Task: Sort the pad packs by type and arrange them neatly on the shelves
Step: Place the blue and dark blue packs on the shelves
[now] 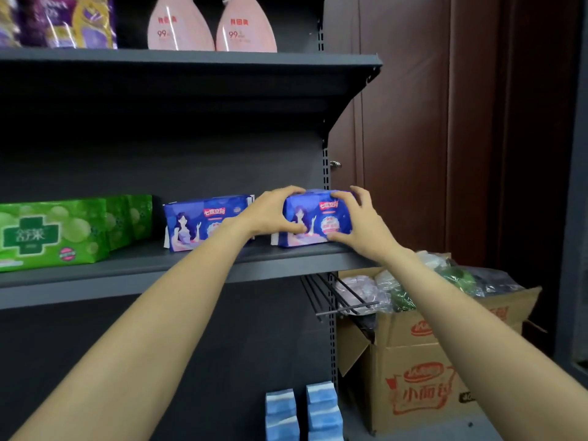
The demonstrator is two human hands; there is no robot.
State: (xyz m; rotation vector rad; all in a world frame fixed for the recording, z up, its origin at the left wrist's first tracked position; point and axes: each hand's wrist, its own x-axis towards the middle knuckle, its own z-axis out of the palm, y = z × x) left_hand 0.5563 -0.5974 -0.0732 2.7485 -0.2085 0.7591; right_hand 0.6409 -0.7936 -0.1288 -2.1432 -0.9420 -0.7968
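Your left hand + right hand both grip blue pad pack, upright at right end of middle shelf. Twin blue pack just left, green packs further left.

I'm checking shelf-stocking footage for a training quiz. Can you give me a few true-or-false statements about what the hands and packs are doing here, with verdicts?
1. Both hands grip the same blue pad pack with a cartoon figure. True: the left hand and right hand hold its two ends.
2. That pack sits at the left end of the grey metal middle shelf. False: at its right end.
3. Green pad packs stand on the same shelf. True.
4. The pink teardrop-shaped pouches lie in the brown cardboard box. False: they stand on the upper shelf.
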